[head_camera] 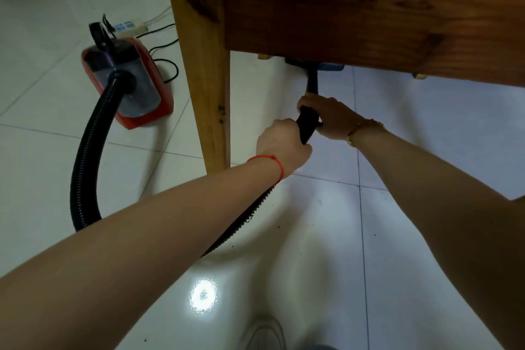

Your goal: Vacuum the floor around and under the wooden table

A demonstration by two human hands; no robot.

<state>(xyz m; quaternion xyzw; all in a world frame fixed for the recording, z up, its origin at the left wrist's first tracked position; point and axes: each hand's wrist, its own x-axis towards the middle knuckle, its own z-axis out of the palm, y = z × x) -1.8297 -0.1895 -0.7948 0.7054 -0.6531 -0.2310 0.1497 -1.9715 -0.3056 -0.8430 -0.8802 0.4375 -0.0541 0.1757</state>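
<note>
Mid-frame, left hand (281,142) and right hand (326,116) both clamped around black vacuum wand (308,122), nozzle under wooden table (369,8).

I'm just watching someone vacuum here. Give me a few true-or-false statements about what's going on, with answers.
1. Both hands grip the black wand. True.
2. The vacuum is blue. False: it is red.
3. The wand reaches under the table. True.
4. The hose lies unplugged from the vacuum. False: it joins the vacuum's front.
5. The left hand wears a gold bracelet. False: a red string; the right hand has the gold one.
</note>
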